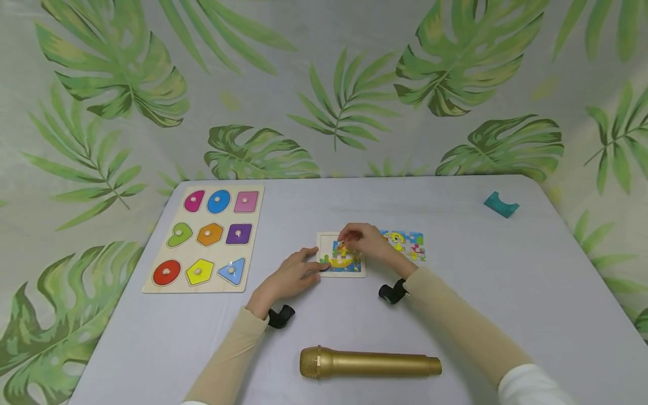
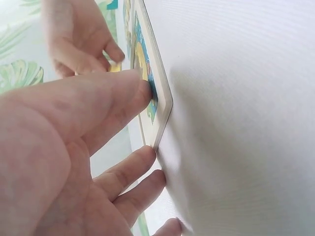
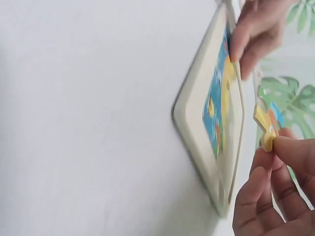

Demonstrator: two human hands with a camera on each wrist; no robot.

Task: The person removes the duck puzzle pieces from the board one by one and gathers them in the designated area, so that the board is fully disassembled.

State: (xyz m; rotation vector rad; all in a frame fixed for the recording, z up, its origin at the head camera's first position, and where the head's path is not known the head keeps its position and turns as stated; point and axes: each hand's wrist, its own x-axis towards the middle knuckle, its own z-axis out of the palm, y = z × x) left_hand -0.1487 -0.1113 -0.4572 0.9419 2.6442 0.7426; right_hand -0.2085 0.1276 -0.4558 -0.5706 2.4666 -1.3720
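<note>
A small wooden jigsaw tray (image 1: 349, 275) lies mid-table, partly filled with blue, yellow and green pieces; bare wood shows at its upper left. My left hand (image 1: 291, 277) rests at the tray's left side. In the left wrist view its thumb and index finger (image 2: 142, 93) reach over the picture, while other fingertips touch the edge. My right hand (image 1: 369, 242) is over the tray. It pinches a jigsaw piece (image 3: 266, 123), coloured yellow, orange and blue, between thumb and fingertips, raised off the board in the right wrist view.
Several jigsaw pieces (image 1: 417, 239) lie right of the tray, partly behind my right hand. A shape-knob board (image 1: 202, 252) is at the left. A gold microphone (image 1: 374, 364) lies near the front, and a teal curved block (image 1: 501, 205) sits at the far right.
</note>
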